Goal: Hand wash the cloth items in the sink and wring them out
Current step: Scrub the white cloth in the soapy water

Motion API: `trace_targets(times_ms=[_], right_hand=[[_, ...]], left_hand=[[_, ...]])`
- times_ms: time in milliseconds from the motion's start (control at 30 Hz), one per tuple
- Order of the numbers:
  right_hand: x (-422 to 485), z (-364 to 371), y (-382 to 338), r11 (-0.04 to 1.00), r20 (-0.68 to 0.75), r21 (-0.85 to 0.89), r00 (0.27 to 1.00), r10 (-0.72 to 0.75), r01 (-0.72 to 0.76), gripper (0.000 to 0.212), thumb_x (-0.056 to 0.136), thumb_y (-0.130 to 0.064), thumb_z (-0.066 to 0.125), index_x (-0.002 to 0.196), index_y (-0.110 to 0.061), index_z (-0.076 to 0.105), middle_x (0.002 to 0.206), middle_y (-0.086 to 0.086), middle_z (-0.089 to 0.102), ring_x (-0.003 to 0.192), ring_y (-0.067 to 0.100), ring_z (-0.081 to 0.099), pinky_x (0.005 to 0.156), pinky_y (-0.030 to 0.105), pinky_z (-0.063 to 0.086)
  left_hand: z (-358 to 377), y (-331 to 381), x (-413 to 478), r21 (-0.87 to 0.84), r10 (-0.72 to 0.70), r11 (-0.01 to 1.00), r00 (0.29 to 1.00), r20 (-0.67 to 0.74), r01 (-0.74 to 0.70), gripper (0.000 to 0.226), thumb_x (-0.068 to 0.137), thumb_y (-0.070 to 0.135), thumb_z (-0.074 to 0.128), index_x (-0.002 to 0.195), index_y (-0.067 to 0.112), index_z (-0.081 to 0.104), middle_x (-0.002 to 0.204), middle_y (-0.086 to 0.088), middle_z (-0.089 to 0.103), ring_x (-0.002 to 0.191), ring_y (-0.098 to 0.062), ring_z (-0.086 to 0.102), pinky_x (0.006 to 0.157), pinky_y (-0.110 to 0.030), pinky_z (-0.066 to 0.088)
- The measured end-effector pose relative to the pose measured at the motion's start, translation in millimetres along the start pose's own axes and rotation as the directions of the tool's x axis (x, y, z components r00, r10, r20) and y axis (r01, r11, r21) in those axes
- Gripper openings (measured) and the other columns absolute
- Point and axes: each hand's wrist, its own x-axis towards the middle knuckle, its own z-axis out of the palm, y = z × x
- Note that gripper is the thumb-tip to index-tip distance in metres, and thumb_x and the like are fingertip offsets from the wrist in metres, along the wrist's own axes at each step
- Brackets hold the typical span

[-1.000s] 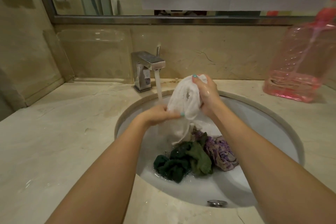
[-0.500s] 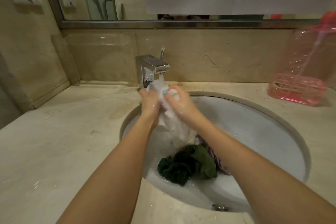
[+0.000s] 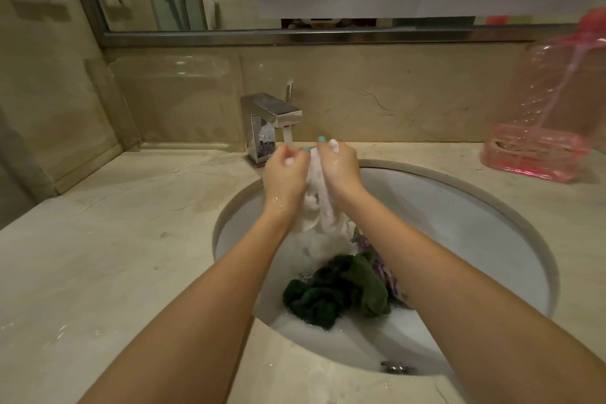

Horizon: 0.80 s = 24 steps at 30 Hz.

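The left hand [image 3: 283, 174] and right hand [image 3: 341, 166] are curling their fingers round the bunched top of the white cloth [image 3: 319, 210], which is hanging soft and sodden over the sink [image 3: 475, 223] under the tap [image 3: 272, 113], probably heavy, slippery, best gripped in thick folds.

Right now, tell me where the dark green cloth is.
Head view: the dark green cloth lies in the sink, between the two forearms, beside the purple cloth to its right.

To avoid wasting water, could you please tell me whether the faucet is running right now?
On: a water stream falls from the faucet spout, just above the white cloth.
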Motion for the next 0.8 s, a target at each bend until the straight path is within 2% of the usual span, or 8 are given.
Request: trace_targets(times_ms=[133, 233, 367, 433, 500, 600, 667, 800], right_hand=[[-25, 4, 7, 0.994, 0.280, 0.039, 0.954, -0.111, 0.104, 0.022, 0.098, -0.014, 0.048, 0.076, -0.015, 0.051, 0.069, -0.003, 0.053, 0.057, 0.001, 0.051, 0.056, 0.019, 0.042], [-26, 10, 9, 0.992, 0.380, 0.078, 0.917, -0.122, 0.100, 0.015, 0.096, -0.012, 0.051, 0.083, -0.012, 0.060, 0.079, 0.005, 0.059, 0.071, 0.015, 0.056, 0.065, 0.027, 0.045], [6, -7, 23, 0.999, 0.110, -0.050, 0.994, 0.005, 0.001, 0.027, 0.094, -0.012, 0.048, 0.066, -0.014, 0.050, 0.066, 0.004, 0.049, 0.064, 0.019, 0.045, 0.059, 0.030, 0.036], [15, -13, 29, 0.992, -0.003, -0.121, 0.999, 0.043, -0.043, 0.031, 0.092, -0.017, 0.047, 0.062, -0.018, 0.044, 0.068, 0.005, 0.051, 0.069, 0.022, 0.046, 0.063, 0.033, 0.036], [8, -6, 25, 0.996, -0.010, -0.090, 1.000, 0.000, 0.000, 0.031, 0.094, -0.018, 0.047, 0.064, -0.019, 0.043, 0.067, 0.003, 0.049, 0.068, 0.020, 0.045, 0.063, 0.033, 0.036], [-14, 15, 10, 0.992, 0.203, 0.074, 0.972, -0.116, 0.102, 0.031, 0.097, -0.012, 0.050, 0.066, -0.016, 0.045, 0.063, 0.001, 0.046, 0.057, 0.013, 0.042, 0.054, 0.027, 0.036], [-19, 23, 4, 0.988, 0.294, 0.080, 0.944, -0.147, 0.129, 0.025, 0.095, -0.010, 0.052, 0.070, -0.012, 0.048, 0.065, 0.006, 0.047, 0.059, 0.015, 0.044, 0.055, 0.027, 0.036], [8, -2, 14, 0.998, 0.008, -0.041, 0.999, -0.047, 0.047, 0.029, 0.094, -0.011, 0.047, 0.065, -0.015, 0.044, 0.064, 0.004, 0.044, 0.064, 0.018, 0.040, 0.060, 0.030, 0.031]], left_hand=[[-16, -6, 19, -0.016, -0.100, 0.995, 0.992, -0.080, 0.099, 0.021, 0.094, 0.016, 0.051, 0.073, 0.015, 0.052, 0.071, -0.008, 0.055, 0.073, -0.022, 0.054, 0.070, -0.040, 0.046], [-22, -5, 23, -0.116, -0.206, 0.974, 0.975, -0.083, 0.196, 0.024, 0.097, 0.013, 0.046, 0.074, 0.015, 0.054, 0.075, -0.012, 0.059, 0.078, -0.026, 0.059, 0.072, -0.040, 0.049], [-6, 5, -4, 0.028, -0.089, 0.996, 0.990, 0.108, 0.087, 0.019, 0.099, 0.012, 0.046, 0.092, 0.005, 0.062, 0.078, -0.008, 0.058, 0.071, -0.019, 0.056, 0.063, -0.026, 0.049], [2, 9, -13, 0.054, -0.066, 0.997, 0.980, 0.188, 0.056, 0.020, 0.098, 0.012, 0.048, 0.086, 0.007, 0.062, 0.072, -0.003, 0.056, 0.066, -0.013, 0.053, 0.057, -0.019, 0.048], [-1, 7, -6, 0.060, -0.082, 0.995, 0.988, 0.132, 0.074, 0.023, 0.098, 0.016, 0.048, 0.079, 0.011, 0.059, 0.071, -0.002, 0.054, 0.068, -0.017, 0.051, 0.065, -0.027, 0.047], [-22, -7, 14, 0.060, -0.125, 0.990, 0.990, -0.065, 0.128, 0.024, 0.098, 0.022, 0.047, 0.091, 0.004, 0.062, 0.081, -0.011, 0.063, 0.078, -0.027, 0.059, 0.075, -0.038, 0.050], [-28, -11, 17, -0.017, -0.206, 0.979, 0.976, -0.065, 0.205, 0.022, 0.096, 0.020, 0.049, 0.090, 0.006, 0.065, 0.082, -0.012, 0.066, 0.083, -0.030, 0.063, 0.079, -0.041, 0.053], [-10, 4, 1, -0.021, -0.194, 0.980, 0.974, 0.114, 0.198, 0.023, 0.094, 0.012, 0.050, 0.073, 0.014, 0.056, 0.071, -0.007, 0.053, 0.072, -0.020, 0.049, 0.068, -0.031, 0.040]])
